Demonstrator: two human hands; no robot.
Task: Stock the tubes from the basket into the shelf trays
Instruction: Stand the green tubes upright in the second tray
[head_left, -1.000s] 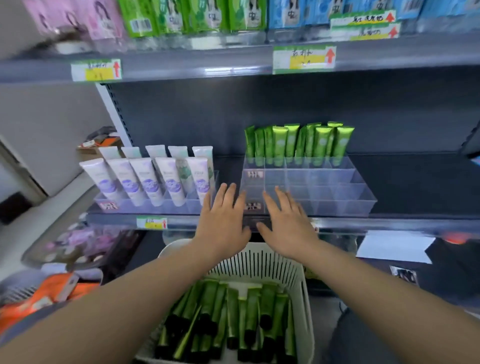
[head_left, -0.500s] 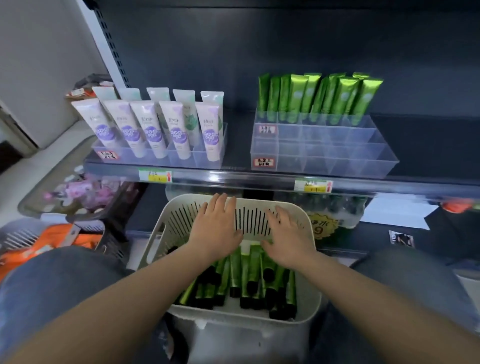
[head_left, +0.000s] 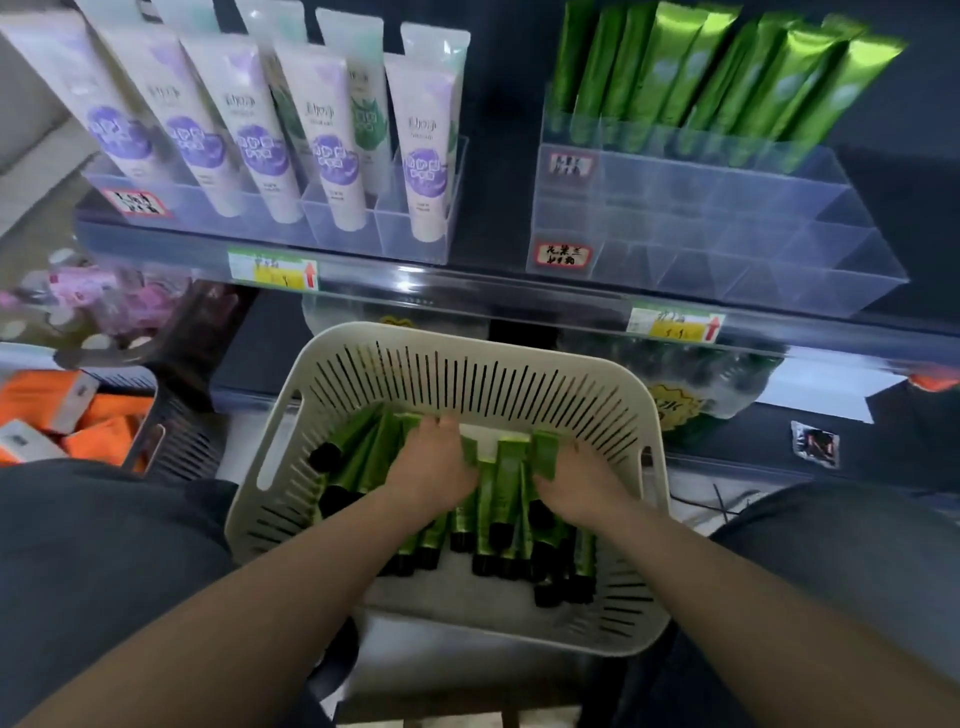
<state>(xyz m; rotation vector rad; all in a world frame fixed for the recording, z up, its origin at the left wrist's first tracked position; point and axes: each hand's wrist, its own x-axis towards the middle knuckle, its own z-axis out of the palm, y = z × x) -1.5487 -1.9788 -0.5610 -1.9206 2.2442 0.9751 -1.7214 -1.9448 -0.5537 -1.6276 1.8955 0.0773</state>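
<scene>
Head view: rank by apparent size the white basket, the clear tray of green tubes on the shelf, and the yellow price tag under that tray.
1. White basket, though it sits nearer the camera.
2. Clear tray, not far behind; true order unsure.
3. Yellow price tag, clearly smallest.

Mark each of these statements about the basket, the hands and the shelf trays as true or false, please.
1. Both hands are inside the basket. True: the left hand and right hand rest on the green tubes.
2. The clear tray on the right is full. False: only its back row holds green tubes; the front compartments are empty.
3. The tubes in the basket have black caps. True.
4. The white and purple tubes lie flat on the shelf. False: they stand in a tray.
</scene>
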